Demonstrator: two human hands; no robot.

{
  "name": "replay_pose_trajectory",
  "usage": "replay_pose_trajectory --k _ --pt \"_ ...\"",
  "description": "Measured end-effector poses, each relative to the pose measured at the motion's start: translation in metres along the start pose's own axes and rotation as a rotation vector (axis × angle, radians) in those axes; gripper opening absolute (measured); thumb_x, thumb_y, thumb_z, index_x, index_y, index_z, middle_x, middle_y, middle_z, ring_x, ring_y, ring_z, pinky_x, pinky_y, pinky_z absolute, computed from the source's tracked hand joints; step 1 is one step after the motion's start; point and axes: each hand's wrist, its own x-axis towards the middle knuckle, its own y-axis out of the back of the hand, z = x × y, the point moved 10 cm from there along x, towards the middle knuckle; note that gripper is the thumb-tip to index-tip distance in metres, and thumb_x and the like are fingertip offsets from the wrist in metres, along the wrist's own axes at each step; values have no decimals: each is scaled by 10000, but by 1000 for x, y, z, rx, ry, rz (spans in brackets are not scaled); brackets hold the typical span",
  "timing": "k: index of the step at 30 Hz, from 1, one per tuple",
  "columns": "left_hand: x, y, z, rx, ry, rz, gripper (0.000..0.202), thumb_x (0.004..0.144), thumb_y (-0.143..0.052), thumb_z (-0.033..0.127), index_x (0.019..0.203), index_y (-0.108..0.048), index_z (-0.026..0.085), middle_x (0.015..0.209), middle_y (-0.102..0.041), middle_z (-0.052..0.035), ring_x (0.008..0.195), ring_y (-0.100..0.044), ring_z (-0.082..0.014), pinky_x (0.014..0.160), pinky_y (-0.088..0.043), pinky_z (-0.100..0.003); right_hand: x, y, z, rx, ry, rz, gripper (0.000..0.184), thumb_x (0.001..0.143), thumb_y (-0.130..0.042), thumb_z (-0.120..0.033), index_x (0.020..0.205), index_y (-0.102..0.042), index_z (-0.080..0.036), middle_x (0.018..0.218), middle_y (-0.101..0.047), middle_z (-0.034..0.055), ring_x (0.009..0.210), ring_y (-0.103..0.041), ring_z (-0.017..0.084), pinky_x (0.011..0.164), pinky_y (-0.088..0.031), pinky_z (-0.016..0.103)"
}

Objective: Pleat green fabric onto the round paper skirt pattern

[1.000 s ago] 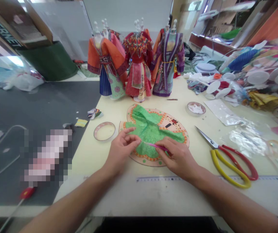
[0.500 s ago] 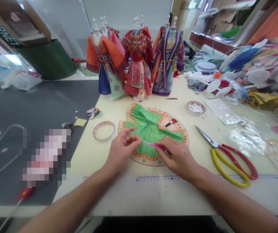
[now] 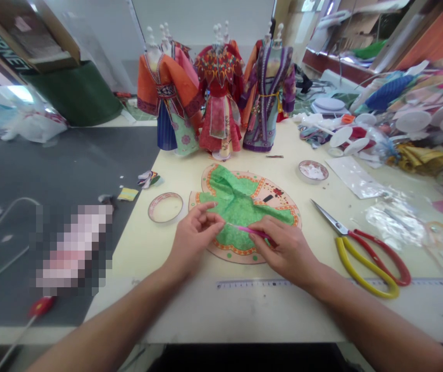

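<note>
A round piece of green patterned paper with an orange border (image 3: 244, 204) lies flat on the cream table (image 3: 214, 310). My left hand (image 3: 194, 240) rests at its near left edge, thumb and fingers pinched on one end of a thin pink strip (image 3: 249, 230). My right hand (image 3: 285, 250) lies on the near edge of the green piece, fingers closed on the other end of that strip. The strip stretches between both hands just above the paper.
Red and yellow scissors (image 3: 364, 253) lie to the right. Two tape rolls (image 3: 165, 207) (image 3: 313, 171) flank the paper. Three dressed miniature mannequins (image 3: 221, 93) stand behind. A ruler (image 3: 322, 283) runs along the near edge. Plastic bags and white discs (image 3: 411, 122) clutter the right side.
Both hands stay almost where they were; the fingers shift slightly on the pink strip.
</note>
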Motion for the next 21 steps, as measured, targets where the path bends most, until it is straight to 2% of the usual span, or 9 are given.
replay_pose_trajectory --k 5,9,12,15,21 --pt "2 2 11 173 -70 -52 356 747 -620 208 1086 -520 173 806 -601 -6 738 -554 -114 675 -458 -239 -3 -2 -1 -29 45 -87 198 886 -451 -234 925 -632 -163 810 -586 60 640 -533 117 554 -414 233" --pt "3 -4 15 373 -61 -201 302 762 -587 216 1058 -545 168 795 -613 -10 722 -563 -124 677 -457 -257 -9 -13 -5 -50 118 -246 230 902 -419 -233 990 -620 -164 868 -590 75 714 -554 138 615 -435 256" --pt "0 -12 15 493 -67 -327 276 765 -561 196 1040 -564 170 774 -619 -3 689 -554 -120 649 -442 -250 -13 -19 -9 -57 147 -329 224 908 -405 -227 955 -615 -164 828 -591 63 707 -547 137 608 -415 252" --pt "-5 -20 14 539 -78 -420 277 764 -540 177 1039 -574 182 761 -624 1 668 -548 -123 631 -433 -251 -13 -18 -12 -53 161 -346 214 902 -409 -216 900 -618 -165 794 -587 51 697 -541 132 592 -393 248" --pt "-9 -25 10 547 -121 -467 283 756 -522 142 1022 -600 201 736 -635 0 649 -565 -131 623 -445 -252 -14 -18 -15 -75 174 -354 201 894 -416 -205 863 -610 -161 783 -579 48 686 -529 129 584 -373 250"
